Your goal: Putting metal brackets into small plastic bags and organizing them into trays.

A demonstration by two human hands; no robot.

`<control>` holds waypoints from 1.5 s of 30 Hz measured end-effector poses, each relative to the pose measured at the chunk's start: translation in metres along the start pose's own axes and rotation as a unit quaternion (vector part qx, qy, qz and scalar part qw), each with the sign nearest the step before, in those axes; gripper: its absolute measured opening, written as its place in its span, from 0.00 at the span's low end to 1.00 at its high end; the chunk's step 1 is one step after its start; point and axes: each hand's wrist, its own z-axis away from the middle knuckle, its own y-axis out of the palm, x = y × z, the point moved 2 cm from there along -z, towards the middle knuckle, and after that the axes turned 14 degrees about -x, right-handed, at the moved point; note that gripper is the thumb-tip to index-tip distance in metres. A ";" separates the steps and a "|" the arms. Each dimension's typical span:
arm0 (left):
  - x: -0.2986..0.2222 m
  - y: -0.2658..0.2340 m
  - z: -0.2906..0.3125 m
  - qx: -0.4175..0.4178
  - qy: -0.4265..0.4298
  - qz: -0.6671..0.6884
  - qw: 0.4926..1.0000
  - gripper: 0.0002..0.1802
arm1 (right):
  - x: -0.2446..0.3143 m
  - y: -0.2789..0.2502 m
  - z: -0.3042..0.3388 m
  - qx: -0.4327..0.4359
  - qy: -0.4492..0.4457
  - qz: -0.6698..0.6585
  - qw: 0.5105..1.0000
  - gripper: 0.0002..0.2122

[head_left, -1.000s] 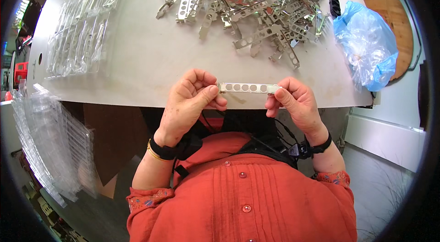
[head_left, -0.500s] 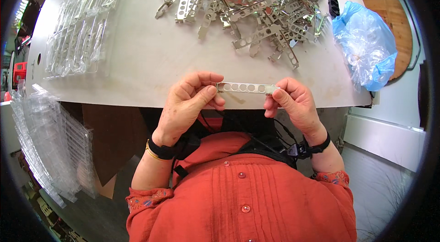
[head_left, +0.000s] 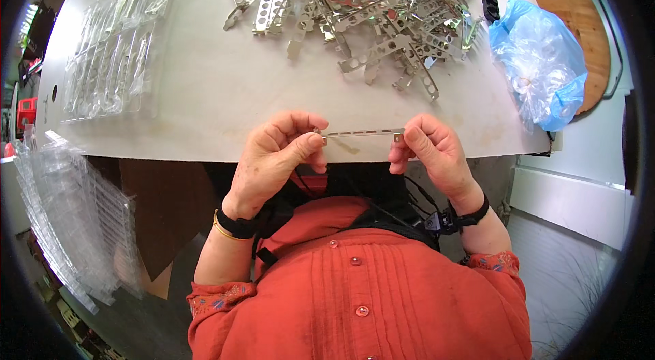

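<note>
Between my two hands, just above the table's front edge, a slim metal bracket (head_left: 363,133) is held level and seen nearly edge-on, so its row of holes barely shows. My left hand (head_left: 276,152) pinches its left end with thumb and fingers. At the other end, my right hand (head_left: 431,148) grips it between thumb and fingertips. Beyond my hands lies a large jumbled pile of similar perforated metal brackets (head_left: 355,9). To the far left, a clear plastic tray (head_left: 112,50) holds several brackets in its slots.
A blue plastic bag (head_left: 539,60) rests at the right edge of the white table (head_left: 225,97), beside a small black object (head_left: 490,5). Stacked clear plastic trays (head_left: 78,217) stand low at the left. A round wooden board (head_left: 573,26) is beyond the table at right.
The bracket has been turned about its length, from its flat, holed face to its narrow edge. Both hands keep hold of its ends; the view has shifted slightly.
</note>
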 end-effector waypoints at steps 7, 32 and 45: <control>-0.003 -0.003 0.001 0.022 -0.037 -0.015 0.999 0.16 | 0.003 0.001 0.000 0.002 0.006 0.027 1.000 0.18; -0.005 0.003 -0.003 0.001 -0.093 -0.040 0.995 0.18 | 0.009 0.005 0.007 0.047 0.076 -0.077 0.993 0.20; -0.004 0.000 -0.005 0.026 -0.092 -0.040 0.995 0.18 | 0.007 0.004 0.007 0.045 0.073 -0.084 0.993 0.20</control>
